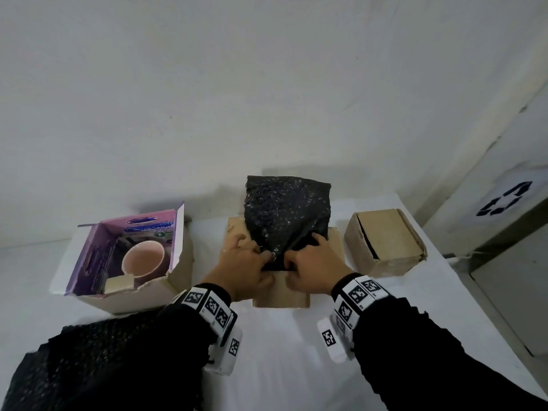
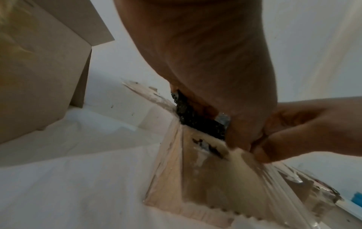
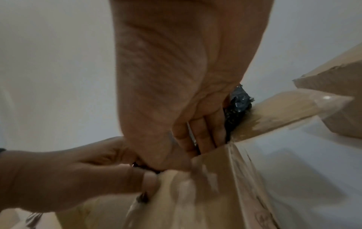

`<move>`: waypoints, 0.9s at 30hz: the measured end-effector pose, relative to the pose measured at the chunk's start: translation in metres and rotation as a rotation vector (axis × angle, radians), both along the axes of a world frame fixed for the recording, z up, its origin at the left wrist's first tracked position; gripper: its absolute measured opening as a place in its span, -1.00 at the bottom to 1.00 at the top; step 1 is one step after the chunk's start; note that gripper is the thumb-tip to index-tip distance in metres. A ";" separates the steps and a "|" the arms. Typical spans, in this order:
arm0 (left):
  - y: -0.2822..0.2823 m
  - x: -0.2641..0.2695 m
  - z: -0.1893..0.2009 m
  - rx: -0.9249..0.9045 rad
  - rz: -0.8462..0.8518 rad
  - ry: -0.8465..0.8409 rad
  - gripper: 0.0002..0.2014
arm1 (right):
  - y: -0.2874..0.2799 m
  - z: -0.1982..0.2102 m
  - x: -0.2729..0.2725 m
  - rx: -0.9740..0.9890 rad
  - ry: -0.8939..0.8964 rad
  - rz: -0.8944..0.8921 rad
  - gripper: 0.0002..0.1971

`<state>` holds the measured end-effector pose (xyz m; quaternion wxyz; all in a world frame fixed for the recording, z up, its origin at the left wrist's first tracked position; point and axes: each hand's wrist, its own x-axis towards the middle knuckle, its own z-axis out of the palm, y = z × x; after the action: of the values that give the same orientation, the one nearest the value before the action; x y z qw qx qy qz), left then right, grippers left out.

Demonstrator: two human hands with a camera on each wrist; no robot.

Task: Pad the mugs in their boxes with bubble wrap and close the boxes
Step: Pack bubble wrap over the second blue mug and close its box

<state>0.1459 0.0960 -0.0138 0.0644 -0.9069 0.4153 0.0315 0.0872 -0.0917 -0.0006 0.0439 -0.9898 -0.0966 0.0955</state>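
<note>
A second sheet of black bubble wrap (image 1: 98, 363) lies at the lower left of the frame. In the middle, the left hand (image 1: 243, 264) and the right hand (image 1: 314, 262) pinch the black bubble wrap (image 1: 286, 215) with curled fingers over the open brown box (image 1: 281, 295). At left, a mug (image 1: 143, 259) sits in the purple box (image 1: 95, 262). At right stands a closed box (image 1: 385, 241).

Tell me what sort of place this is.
Probably a makeshift packing spot in a plain room: a white-covered table against a bare wall, cardboard boxes with a mug and black bubble wrap, plus a bin bearing a recycling symbol.
</note>
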 end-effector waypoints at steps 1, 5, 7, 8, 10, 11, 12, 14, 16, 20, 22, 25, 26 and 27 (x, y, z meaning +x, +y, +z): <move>0.000 0.001 0.000 0.039 -0.011 -0.001 -0.43 | 0.000 0.001 0.000 -0.015 0.039 -0.004 -0.77; -0.006 0.004 0.003 0.208 -0.040 -0.003 -0.62 | 0.006 -0.001 -0.001 -0.127 0.066 0.039 -0.70; -0.010 0.004 0.003 0.198 -0.021 0.015 -0.67 | 0.007 -0.002 0.000 -0.151 0.034 0.039 -0.79; -0.011 0.004 0.001 0.183 -0.014 0.024 -0.68 | 0.007 -0.003 0.000 -0.161 0.029 0.033 -0.80; -0.009 0.002 -0.001 0.167 -0.022 0.019 -0.69 | 0.005 -0.001 -0.001 -0.184 0.043 0.033 -0.81; -0.006 0.000 -0.002 0.158 -0.028 -0.005 -0.68 | 0.006 0.000 -0.002 -0.196 0.055 0.041 -0.81; -0.003 -0.002 -0.002 0.155 -0.028 -0.025 -0.68 | 0.008 0.001 -0.004 -0.202 0.064 0.050 -0.82; 0.001 -0.007 -0.001 0.166 -0.025 -0.031 -0.69 | 0.014 0.004 -0.007 -0.208 0.083 0.064 -0.82; 0.001 -0.015 -0.004 0.183 -0.008 -0.012 -0.76 | 0.018 0.005 -0.009 -0.219 0.114 0.066 -0.78; -0.002 -0.024 -0.008 0.209 -0.006 -0.077 -0.83 | 0.025 -0.001 -0.011 -0.267 0.149 0.095 -0.67; -0.003 -0.023 -0.013 0.204 -0.001 -0.094 -0.79 | 0.028 -0.005 -0.015 -0.268 0.146 0.092 -0.64; -0.003 -0.022 -0.017 0.171 -0.021 -0.093 -0.79 | 0.026 -0.007 -0.018 -0.218 0.115 0.088 -0.63; -0.002 -0.022 -0.018 0.161 -0.021 -0.098 -0.77 | 0.024 -0.008 -0.019 -0.194 0.079 0.098 -0.64; -0.001 -0.023 -0.018 0.156 -0.010 -0.099 -0.74 | 0.021 -0.009 -0.021 -0.180 0.025 0.120 -0.65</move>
<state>0.1231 0.0948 -0.0314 0.1554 -0.8974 0.4125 0.0184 0.0660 -0.0702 -0.0099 -0.0497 -0.9809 -0.1462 0.1186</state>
